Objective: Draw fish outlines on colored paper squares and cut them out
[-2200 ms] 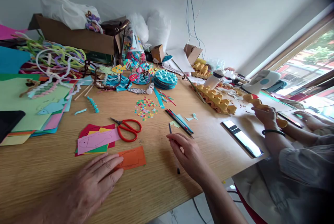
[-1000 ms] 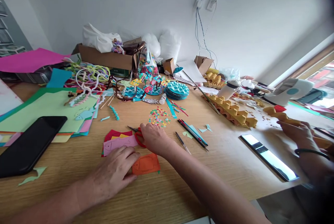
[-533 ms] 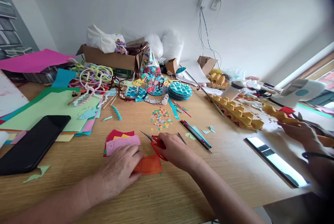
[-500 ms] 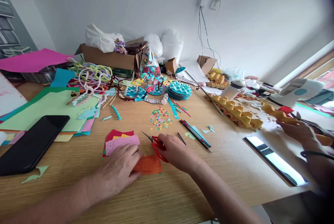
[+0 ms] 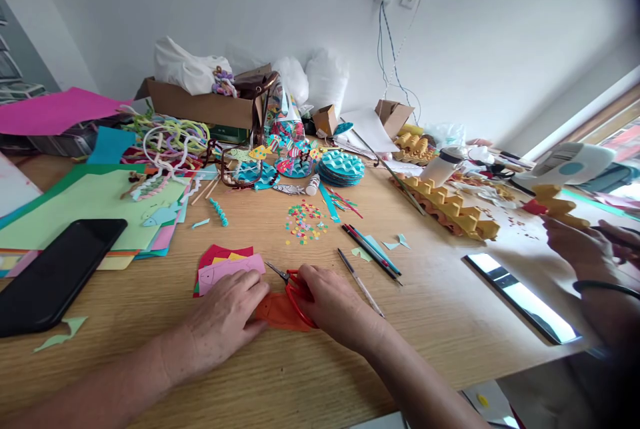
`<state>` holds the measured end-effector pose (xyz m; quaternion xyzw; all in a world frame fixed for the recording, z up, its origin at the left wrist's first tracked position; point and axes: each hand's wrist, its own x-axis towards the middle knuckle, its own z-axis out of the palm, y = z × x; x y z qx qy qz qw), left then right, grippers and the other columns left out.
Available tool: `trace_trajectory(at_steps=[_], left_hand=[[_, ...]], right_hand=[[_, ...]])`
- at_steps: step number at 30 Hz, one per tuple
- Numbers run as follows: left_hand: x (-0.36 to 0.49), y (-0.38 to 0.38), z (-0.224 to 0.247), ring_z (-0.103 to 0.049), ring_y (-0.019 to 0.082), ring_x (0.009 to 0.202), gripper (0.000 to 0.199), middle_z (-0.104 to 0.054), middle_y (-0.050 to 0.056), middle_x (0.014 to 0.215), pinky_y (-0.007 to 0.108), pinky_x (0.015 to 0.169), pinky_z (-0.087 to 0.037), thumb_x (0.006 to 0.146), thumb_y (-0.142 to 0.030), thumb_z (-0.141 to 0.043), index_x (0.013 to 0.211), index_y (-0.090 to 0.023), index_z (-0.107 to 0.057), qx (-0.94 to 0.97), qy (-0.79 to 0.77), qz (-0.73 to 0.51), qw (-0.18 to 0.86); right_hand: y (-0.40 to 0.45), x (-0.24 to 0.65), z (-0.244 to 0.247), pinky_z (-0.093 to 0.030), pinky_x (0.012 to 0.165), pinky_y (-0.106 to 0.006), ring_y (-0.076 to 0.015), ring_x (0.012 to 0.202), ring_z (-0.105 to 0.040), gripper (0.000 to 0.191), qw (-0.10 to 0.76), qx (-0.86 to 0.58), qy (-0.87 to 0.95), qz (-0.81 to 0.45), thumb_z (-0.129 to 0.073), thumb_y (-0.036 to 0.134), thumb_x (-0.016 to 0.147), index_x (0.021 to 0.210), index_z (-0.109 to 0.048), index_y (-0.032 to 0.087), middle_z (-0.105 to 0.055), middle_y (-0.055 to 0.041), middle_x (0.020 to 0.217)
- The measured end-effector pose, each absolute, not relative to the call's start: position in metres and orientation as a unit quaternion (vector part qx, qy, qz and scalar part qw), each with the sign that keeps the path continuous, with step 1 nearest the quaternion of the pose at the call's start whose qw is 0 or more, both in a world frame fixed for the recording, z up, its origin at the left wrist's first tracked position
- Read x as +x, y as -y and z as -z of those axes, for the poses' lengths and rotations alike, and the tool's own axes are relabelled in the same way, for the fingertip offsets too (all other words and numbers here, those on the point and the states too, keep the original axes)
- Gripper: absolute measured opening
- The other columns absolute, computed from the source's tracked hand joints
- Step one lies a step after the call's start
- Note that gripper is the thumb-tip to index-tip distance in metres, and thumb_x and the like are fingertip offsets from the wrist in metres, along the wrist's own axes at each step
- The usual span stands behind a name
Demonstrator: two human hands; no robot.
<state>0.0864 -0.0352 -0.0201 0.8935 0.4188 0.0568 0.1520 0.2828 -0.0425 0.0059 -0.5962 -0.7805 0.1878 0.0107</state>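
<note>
My right hand (image 5: 327, 299) is wrapped round the red handles of a pair of scissors (image 5: 295, 296); the dark blades point up and left, nearly together. Over the left end of a piece of orange paper (image 5: 283, 314), my left hand (image 5: 233, 306) is closed with its thumb below and fingers above. Part of that paper is hidden under both hands. A pink paper with a drawn fish outline (image 5: 231, 270) lies just beyond the left knuckles, on top of red paper (image 5: 207, 256) and yellow pieces. A pen (image 5: 363, 286) rests right of my right hand.
A black phone (image 5: 65, 276) and stacked coloured sheets (image 5: 100, 209) are at left. Confetti dots (image 5: 306, 219), coloured pens (image 5: 373, 256) and blue scalloped discs (image 5: 341, 169) lie ahead. At right are yellow egg cartons (image 5: 445, 209), another phone (image 5: 520, 299) and another person's hand (image 5: 567, 242).
My right hand with the scissors has moved slightly toward my left hand, over the orange paper. The pen beside it now shows fully. At right, the other person's hands and egg carton piece have shifted.
</note>
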Motion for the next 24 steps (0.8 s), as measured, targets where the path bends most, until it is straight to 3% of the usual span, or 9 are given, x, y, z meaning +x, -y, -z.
trace_trajectory(at_steps=[9, 14, 19, 24], left_hand=[[0.088, 0.031, 0.022, -0.056, 0.032, 0.105, 0.021, -0.06, 0.014, 0.111, 0.047, 0.089, -0.045, 0.076, -0.018, -0.058, 0.097, -0.015, -0.061, 0.891, -0.417, -0.048, 0.173], [0.091, 0.028, 0.023, -0.058, 0.031, 0.1, 0.017, -0.062, 0.014, 0.105, 0.046, 0.087, -0.046, 0.073, -0.017, -0.056, 0.089, -0.016, -0.061, 0.881, -0.424, -0.054, 0.201], [0.087, 0.023, 0.024, -0.058, 0.026, 0.098, 0.034, -0.064, 0.008, 0.104, 0.041, 0.087, -0.046, 0.069, -0.02, -0.061, 0.103, -0.022, -0.057, 0.807, -0.451, -0.225, 0.307], [0.085, 0.018, 0.01, -0.06, 0.022, 0.087, 0.04, -0.061, 0.005, 0.095, 0.032, 0.071, -0.051, 0.072, -0.045, -0.057, 0.104, -0.021, -0.052, 0.579, -0.487, -0.43, 0.492]], right_hand=[[0.045, 0.281, -0.004, -0.028, 0.059, -0.026, -0.0214, 0.08, -0.061, 0.008, 0.019, -0.608, 0.77, -0.193, -0.05, 0.019, 0.081, 0.085, -0.056, 0.016, -0.068, -0.0109, 0.089], [0.045, 0.284, 0.0, -0.025, 0.055, -0.025, -0.0177, 0.069, -0.055, 0.004, 0.053, -0.608, 0.765, -0.206, -0.05, 0.015, 0.077, 0.078, -0.053, 0.018, -0.066, -0.0071, 0.078], [0.043, 0.289, -0.006, -0.024, 0.051, -0.024, -0.0119, 0.055, -0.041, 0.011, 0.188, -0.604, 0.719, -0.286, -0.053, 0.016, 0.073, 0.067, -0.044, 0.019, -0.051, 0.002, 0.06], [0.033, 0.286, -0.014, -0.03, 0.051, -0.022, -0.0102, 0.055, -0.04, 0.012, 0.399, -0.566, 0.575, -0.436, -0.056, 0.018, 0.063, 0.067, -0.045, 0.019, -0.045, 0.0049, 0.06]])
